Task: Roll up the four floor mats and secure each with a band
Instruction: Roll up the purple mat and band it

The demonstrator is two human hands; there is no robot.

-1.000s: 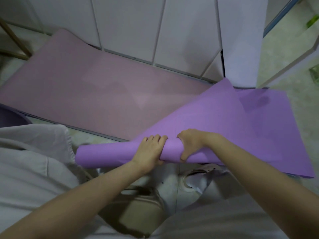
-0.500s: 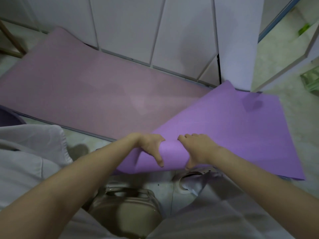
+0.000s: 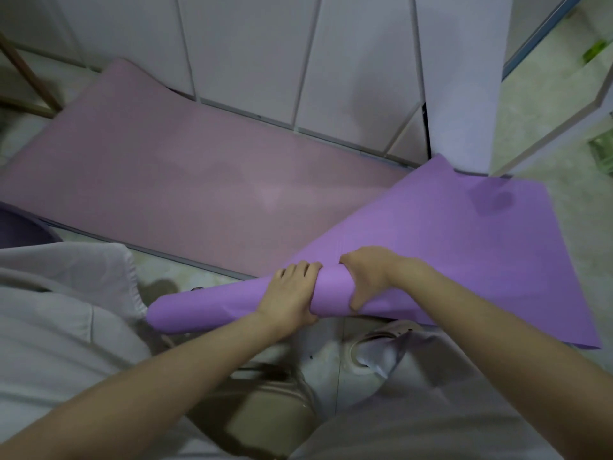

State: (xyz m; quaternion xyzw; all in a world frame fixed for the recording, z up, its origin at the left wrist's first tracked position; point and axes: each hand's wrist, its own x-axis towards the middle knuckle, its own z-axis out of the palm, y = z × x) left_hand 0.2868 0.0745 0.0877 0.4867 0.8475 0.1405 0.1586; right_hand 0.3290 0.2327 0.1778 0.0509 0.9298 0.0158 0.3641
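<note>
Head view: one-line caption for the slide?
Left hand and right hand grip the rolled end of the purple mat; a pink mat lies flat beyond it.

This looks like a room in a home. Beyond the fingers (image 3: 298,268) a row of tall white cupboard doors (image 3: 245,51) reaches down to the floor (image 3: 537,121), which is pale marbled tile, plainest far to their right. A pink mat (image 3: 166,180) lies flat along the doors, ahead and left of the fingers. The purple mat (image 3: 447,234) they curl over spreads to their right. Far to the left stand slanting wooden legs (image 3: 23,71). Nearer the person than the fingers is a pale shoe (image 3: 368,343).
</note>
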